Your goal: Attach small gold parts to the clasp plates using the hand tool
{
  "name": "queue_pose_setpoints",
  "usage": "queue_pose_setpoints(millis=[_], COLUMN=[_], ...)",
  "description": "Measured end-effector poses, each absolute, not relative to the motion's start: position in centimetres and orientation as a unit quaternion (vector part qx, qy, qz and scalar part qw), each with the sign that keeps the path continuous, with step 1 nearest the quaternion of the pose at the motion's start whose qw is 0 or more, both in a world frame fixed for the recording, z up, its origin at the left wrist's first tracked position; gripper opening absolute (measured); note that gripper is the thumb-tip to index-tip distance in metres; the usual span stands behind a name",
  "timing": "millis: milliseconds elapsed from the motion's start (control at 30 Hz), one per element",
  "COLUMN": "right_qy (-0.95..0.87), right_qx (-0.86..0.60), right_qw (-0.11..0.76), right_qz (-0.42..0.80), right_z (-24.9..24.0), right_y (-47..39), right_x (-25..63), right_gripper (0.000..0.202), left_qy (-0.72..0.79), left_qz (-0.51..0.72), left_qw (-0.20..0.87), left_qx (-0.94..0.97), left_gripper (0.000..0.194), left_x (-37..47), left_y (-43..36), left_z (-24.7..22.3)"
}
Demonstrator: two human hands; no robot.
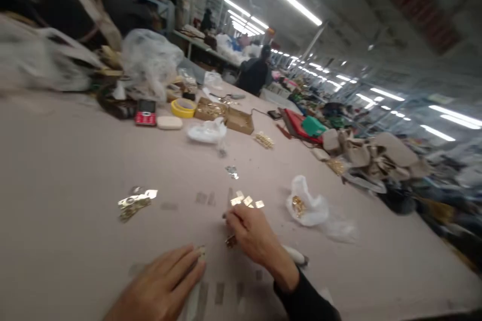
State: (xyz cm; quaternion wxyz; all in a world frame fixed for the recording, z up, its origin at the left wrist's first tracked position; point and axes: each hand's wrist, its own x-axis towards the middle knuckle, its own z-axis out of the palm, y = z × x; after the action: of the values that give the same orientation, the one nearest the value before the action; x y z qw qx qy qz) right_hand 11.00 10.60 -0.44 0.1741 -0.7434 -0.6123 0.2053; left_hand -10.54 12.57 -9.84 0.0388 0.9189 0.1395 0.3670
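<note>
My left hand (161, 283) rests low on the table, its fingers closed at the tips on a small pale metal plate (202, 251). To its right, my right hand (256, 235) is pinched together. A small dark tip shows at those fingers, too blurred to name. Just under them lies a small brownish metal piece (230, 242). Several shiny gold plates (247, 201) are scattered beyond the right fingertips. A tool with a white handle (294, 255) lies partly hidden behind my right wrist.
A pile of gold metal strips (135, 203) lies on the left. An open plastic bag (309, 210) holds gold hardware on the right. Farther back are yellow tape (183, 108), cardboard boxes (240, 120) and a red phone (145, 113). A person (253, 74) is in the distance.
</note>
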Motion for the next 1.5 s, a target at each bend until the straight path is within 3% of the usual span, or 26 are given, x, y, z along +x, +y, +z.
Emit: queue_pose_setpoints(millis=[100, 333, 733, 1233, 1500], right_qy=[-0.637, -0.675, -0.609, -0.628, -0.491], right_qx=[-0.724, -0.733, -0.741, -0.741, -0.74], right_qw=[0.135, -0.005, 0.181, 0.055, 0.224], right_qz=[0.229, 0.08, 0.217, 0.233, 0.402], right_z=[-2.1, -3.4, -3.6, -1.8, -2.7], right_y=[8.4, 6.6, 7.4, 9.8, 9.6], right_x=[10.8, 9.9, 11.9, 10.9, 12.4], right_gripper=[0.03, 0.028, 0.018, 0.012, 0.018], left_qy=[0.182, 0.189, 0.195, 0.194, 0.199], left_qz=[0.318, 0.317, 0.289, 0.257, 0.259], left_qw=[0.037, 0.069, 0.104, 0.127, 0.133], left_qx=[0.93, 0.927, 0.931, 0.938, 0.936], left_gripper=[0.045, 0.039, 0.04, 0.038, 0.038], left_x=[-11.9, -10.8, -11.0, -11.2, -11.2], left_y=[11.7, 11.2, 11.2, 11.2, 11.2], left_z=[-9.1, -7.9, -7.9, -7.8, -8.0])
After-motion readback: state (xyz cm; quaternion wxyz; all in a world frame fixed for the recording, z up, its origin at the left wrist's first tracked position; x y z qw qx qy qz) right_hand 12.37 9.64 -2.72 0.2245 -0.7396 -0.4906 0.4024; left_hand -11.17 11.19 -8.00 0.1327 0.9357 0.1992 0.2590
